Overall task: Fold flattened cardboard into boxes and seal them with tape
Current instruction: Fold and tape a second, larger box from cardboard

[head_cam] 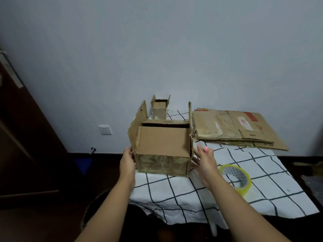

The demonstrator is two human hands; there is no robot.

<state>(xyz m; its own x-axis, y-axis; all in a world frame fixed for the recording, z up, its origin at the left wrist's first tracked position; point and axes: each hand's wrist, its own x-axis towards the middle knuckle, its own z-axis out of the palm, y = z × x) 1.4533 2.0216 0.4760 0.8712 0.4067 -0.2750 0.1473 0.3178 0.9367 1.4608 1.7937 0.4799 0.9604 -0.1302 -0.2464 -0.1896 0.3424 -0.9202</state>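
Observation:
A brown cardboard box [162, 145] stands on the table with the checked cloth [183, 189]. Its near top flap is folded down over the opening, and its two side flaps stand upright. Old tape covers its front lower face. My left hand [127, 161] touches the box's left side near the bottom corner, fingers fairly straight. My right hand [204, 159] is at the right side, fingers extended beside the right flap. A roll of yellowish clear tape [235, 179] lies on the cloth just right of my right forearm.
A stack of flattened cardboard [232, 130] lies at the back right of the table. A small open box [160, 109] stands behind the main box by the wall. A dark wooden door [26, 137] is on the left. A wall socket [104, 130] sits low on the wall.

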